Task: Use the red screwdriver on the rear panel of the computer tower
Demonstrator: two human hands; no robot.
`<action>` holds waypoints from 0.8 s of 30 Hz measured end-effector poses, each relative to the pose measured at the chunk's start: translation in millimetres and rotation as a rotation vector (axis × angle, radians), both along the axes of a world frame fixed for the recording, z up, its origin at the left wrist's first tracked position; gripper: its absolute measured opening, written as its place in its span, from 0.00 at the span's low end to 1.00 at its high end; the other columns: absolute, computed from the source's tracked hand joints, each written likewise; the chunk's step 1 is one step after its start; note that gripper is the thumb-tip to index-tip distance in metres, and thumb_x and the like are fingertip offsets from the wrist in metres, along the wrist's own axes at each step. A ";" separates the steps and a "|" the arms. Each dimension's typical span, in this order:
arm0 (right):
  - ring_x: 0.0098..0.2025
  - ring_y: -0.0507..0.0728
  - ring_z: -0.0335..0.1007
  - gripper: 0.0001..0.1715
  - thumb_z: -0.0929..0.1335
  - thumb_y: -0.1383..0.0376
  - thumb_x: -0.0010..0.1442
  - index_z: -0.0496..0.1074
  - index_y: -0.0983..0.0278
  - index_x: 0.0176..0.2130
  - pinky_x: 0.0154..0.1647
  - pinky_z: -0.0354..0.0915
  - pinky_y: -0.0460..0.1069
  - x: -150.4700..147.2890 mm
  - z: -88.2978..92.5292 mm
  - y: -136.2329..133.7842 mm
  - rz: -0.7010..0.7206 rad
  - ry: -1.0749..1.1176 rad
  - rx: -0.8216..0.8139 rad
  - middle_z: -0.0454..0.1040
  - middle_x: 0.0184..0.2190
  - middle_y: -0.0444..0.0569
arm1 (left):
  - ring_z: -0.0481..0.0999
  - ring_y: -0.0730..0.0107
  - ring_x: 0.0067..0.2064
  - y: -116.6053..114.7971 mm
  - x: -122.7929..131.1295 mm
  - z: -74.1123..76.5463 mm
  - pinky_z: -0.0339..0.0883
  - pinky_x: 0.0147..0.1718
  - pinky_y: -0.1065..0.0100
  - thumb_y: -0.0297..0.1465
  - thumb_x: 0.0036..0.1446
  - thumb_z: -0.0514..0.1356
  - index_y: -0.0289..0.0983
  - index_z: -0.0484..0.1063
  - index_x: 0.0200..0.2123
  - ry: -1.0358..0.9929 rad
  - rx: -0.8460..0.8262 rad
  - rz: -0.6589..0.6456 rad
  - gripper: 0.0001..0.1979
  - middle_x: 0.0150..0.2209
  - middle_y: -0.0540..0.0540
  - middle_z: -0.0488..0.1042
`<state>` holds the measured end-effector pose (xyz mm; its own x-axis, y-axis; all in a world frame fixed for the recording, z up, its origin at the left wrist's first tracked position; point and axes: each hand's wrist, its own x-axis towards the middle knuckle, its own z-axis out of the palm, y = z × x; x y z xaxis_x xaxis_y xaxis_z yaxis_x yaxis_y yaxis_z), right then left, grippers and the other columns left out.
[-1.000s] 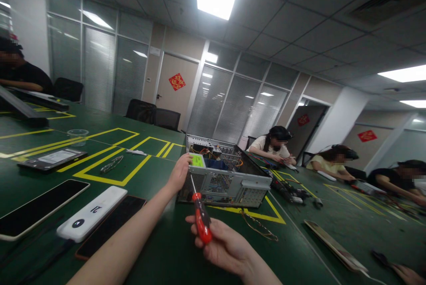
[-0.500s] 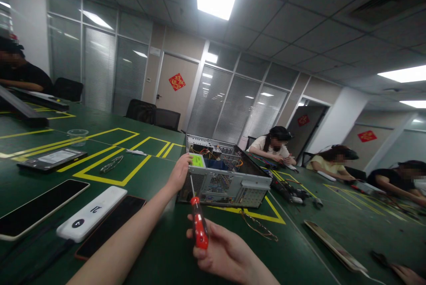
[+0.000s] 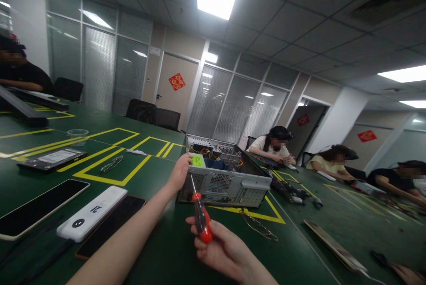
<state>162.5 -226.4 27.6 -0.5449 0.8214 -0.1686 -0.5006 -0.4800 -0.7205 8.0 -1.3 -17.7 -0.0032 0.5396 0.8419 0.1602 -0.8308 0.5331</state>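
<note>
On the green table (image 3: 166, 251), short of its far edge, stands an open computer case (image 3: 235, 186), its near panel facing the person, probably for easy reach. The left hand (image 3: 181, 173) rests at that panel's top-left corner, likely steadying it beside the green-labelled block (image 3: 197, 160); whether it clamps anything, I cannot tell. The right hand (image 3: 221, 247) is wrapped around the screwdriver (image 3: 201, 218), whose shaft points from the grip up toward the panel's left edge.

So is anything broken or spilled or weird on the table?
I can't see any spill or breakage. The one odd-looking thing is the computer case, in the middle: its top side is open, so the wires inside show. The left hand is at its corner, and the right hand holds a screwdriver pointed at it.
</note>
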 end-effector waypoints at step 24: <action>0.21 0.49 0.68 0.10 0.69 0.61 0.58 0.66 0.62 0.29 0.26 0.62 0.44 -23.6 -41.3 -6.3 -0.069 -0.290 -0.368 0.72 0.21 0.40 | 0.70 0.56 0.62 -0.5 -0.9 0.9 0.61 0.65 0.49 0.45 0.71 0.42 0.39 0.73 0.42 0.016 -0.003 0.007 0.24 0.52 0.39 0.76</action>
<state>138.9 -232.7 -13.7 -0.3784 0.7113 -0.5923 -0.3432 -0.7021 -0.6240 7.1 -1.8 -16.8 0.0068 0.5421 0.8403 0.1745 -0.8281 0.5328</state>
